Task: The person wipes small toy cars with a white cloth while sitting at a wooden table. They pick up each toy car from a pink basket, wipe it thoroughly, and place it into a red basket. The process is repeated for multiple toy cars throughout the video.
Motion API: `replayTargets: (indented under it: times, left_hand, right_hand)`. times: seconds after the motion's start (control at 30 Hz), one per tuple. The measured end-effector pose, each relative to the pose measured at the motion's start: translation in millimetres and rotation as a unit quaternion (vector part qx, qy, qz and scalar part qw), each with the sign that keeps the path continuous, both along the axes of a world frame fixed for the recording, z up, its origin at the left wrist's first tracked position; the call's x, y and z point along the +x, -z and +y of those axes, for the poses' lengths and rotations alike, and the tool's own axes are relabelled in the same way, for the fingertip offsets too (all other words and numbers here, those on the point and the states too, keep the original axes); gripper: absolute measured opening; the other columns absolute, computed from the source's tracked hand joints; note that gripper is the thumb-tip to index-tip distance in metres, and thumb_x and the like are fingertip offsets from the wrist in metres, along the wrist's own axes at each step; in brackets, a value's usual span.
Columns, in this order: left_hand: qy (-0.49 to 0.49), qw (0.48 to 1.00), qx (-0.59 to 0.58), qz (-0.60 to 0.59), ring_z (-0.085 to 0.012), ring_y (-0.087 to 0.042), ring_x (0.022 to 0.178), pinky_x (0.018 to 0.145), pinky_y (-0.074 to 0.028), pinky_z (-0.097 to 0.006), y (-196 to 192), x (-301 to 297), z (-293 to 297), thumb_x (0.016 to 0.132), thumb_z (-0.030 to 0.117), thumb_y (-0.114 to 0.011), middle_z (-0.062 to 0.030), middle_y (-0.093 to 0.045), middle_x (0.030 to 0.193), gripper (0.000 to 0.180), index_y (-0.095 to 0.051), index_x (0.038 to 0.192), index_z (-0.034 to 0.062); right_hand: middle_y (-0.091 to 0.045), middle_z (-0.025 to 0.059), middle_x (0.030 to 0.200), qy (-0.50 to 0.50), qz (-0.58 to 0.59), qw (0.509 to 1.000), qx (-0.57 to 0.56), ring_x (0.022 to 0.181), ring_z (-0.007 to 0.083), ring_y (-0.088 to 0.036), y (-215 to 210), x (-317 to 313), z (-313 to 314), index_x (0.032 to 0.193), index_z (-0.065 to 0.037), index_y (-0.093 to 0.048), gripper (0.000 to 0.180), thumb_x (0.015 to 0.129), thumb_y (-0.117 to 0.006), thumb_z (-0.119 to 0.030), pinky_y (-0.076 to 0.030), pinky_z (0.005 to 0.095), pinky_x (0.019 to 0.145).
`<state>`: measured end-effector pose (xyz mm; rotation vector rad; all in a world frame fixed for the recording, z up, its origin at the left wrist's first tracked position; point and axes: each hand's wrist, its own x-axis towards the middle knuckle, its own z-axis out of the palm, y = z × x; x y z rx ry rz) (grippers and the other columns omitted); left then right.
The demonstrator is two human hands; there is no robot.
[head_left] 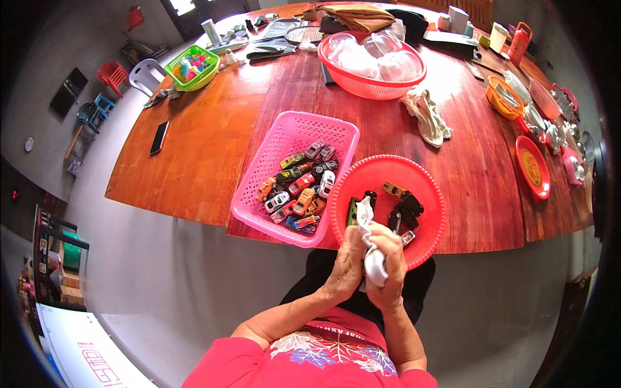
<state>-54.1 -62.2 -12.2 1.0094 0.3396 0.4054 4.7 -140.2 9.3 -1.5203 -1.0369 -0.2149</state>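
Note:
A bunched white cloth [374,264] is held between my two hands, just over the near rim of a round red basket [435,194]. My left hand [347,262] presses on it from the left, fingers closed. My right hand [389,262] wraps round it from the right. Whether anything is inside the cloth, I cannot tell. Several toy cars [406,208] lie in the red basket, partly hidden behind the cloth and hands. Against its left side stands a pink rectangular basket [255,174], holding a heap of toy cars [302,184] in many colours.
Farther back on the wooden table [472,174] are a red basket of clear plastic containers [372,90], a crumpled cloth [427,118], a green basket [194,68] and a phone [159,138]. On the right stand an orange basket [501,107] and a red plate [532,167].

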Motion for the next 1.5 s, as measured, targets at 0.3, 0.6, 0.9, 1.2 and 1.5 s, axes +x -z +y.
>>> replayTargets:
  times: [0.3,0.6,0.9,1.2,1.5]
  left_hand:
    - [-0.058,0.997,-0.03,-0.03,-0.0074,-0.052,0.062,0.051,-0.042,-0.021,-13,3,39,0.096,0.037,-0.047,-0.0016,-0.052,0.079,0.032,-0.047,0.107,0.0074]
    - [-0.138,0.954,0.231,0.133,-0.0022,-0.045,0.051,0.047,-0.038,-0.017,-21,17,158,0.091,0.024,-0.061,0.0013,-0.059,0.068,0.025,-0.064,0.099,0.0002]
    - [-0.109,0.896,0.383,0.199,-0.0108,-0.061,0.07,0.066,-0.05,-0.026,42,69,247,0.085,0.015,-0.061,-0.0047,-0.067,0.078,0.016,-0.066,0.093,0.0012]
    - [0.019,0.802,0.578,0.149,-0.0129,-0.057,0.075,0.072,-0.047,-0.028,80,94,279,0.09,0.016,-0.057,-0.0047,-0.062,0.077,0.024,-0.062,0.108,0.0006]
    - [-0.24,0.648,0.71,0.134,-0.0263,-0.052,0.087,0.082,-0.039,-0.039,40,91,224,0.078,0.023,-0.071,-0.0089,-0.058,0.087,0.024,-0.061,0.094,0.0095]
  right_hand:
    - [-0.059,0.0198,0.101,0.038,-0.028,0.997,-0.06,0.09,0.0332,-0.06,18,-14,-14,0.101,0.003,-0.055,0.031,0.071,-0.059,0.009,-0.05,0.0372,0.077]
    - [-0.06,0.0182,0.096,0.102,0.003,0.994,-0.035,0.087,0.0325,-0.061,29,-1,-21,0.097,0.003,-0.055,0.032,0.067,-0.059,0.014,-0.05,0.0367,0.077]
    - [-0.06,0.0174,0.096,0.097,0.009,0.995,-0.033,0.087,0.0319,-0.061,31,-2,-21,0.099,0.001,-0.057,0.033,0.068,-0.06,0.011,-0.05,0.0363,0.076]
    - [-0.059,0.0174,0.097,0.078,0.006,0.996,-0.049,0.087,0.0325,-0.06,28,-2,-22,0.099,0.002,-0.057,0.031,0.069,-0.064,0.006,-0.051,0.0378,0.075]
    - [-0.061,0.016,0.094,0.088,0.01,0.996,-0.029,0.086,0.0294,-0.062,27,-1,-21,0.099,0.002,-0.056,0.032,0.069,-0.061,0.011,-0.051,0.0341,0.076]
